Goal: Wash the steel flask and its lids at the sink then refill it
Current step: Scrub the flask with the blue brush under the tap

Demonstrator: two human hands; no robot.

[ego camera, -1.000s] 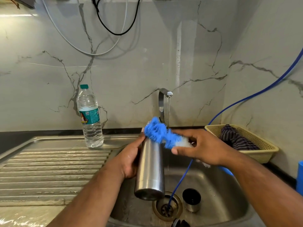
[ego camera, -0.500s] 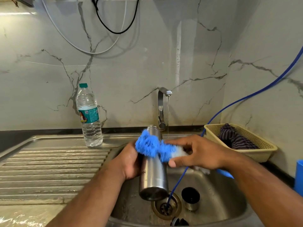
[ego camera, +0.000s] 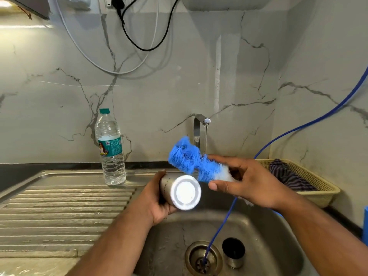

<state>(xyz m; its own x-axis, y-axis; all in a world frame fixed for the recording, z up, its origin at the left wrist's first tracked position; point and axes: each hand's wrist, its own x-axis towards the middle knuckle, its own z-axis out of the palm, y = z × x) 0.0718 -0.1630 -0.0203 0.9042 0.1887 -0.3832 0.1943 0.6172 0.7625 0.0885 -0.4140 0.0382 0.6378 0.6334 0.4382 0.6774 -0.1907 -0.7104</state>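
Scrub stage over here, at the stainless steel sink [ego camera: 278, 246] with its ribbed drainboard [ego camera: 59, 212] off to the left. My left hand [ego camera: 157, 202] is wrapped round the body of the cylindrical steel flask [ego camera: 186, 193]. I'm holding it on its side above the near-left part of the basin, flat base pointing back at me.

My right hand [ego camera: 253, 186] has fingers and thumb closed round the white handle end of the fluffy blue bristle brush [ego camera: 191, 158]. The bristles sit just past the far right of the flask, and I can't tell if they're actually touching the metal. The curved chrome tap [ego camera: 199, 128] at the far side looks to be running a thin trickle.

The small round steel lid with a dark inside [ego camera: 233, 251] sits down in the basin, just right of the drain [ego camera: 203, 259].

My read: I'm on the outside of the flask, the lid looks like it's waiting its turn, and the refill is a long way off. Next move needs the bristles worked over the base and round the body while my left hand turns the flask. Wet steel is slippery, so keep a firm hold, then rinse under the tap.
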